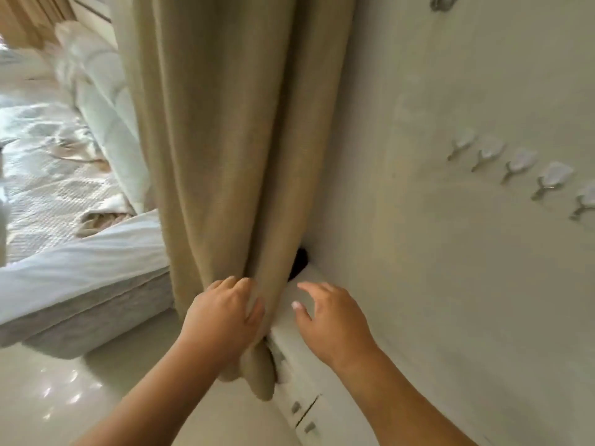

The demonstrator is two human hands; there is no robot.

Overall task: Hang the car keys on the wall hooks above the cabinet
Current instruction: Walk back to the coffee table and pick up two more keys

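Note:
A beige curtain hangs in front of me, and my left hand grips its lower folds beside the white cabinet. Over the cabinet top hovers my right hand, fingers spread and empty. A small dark object shows behind the curtain on the cabinet top; I cannot tell what it is. Several clear wall hooks with metal prongs run in a row on the cream wall at the right, all bare. No car keys are visible.
A bed with white and patterned bedding fills the left side. The glossy floor lies below it. The cabinet doors have small metal handles. Another metal hook is at the top edge of the wall.

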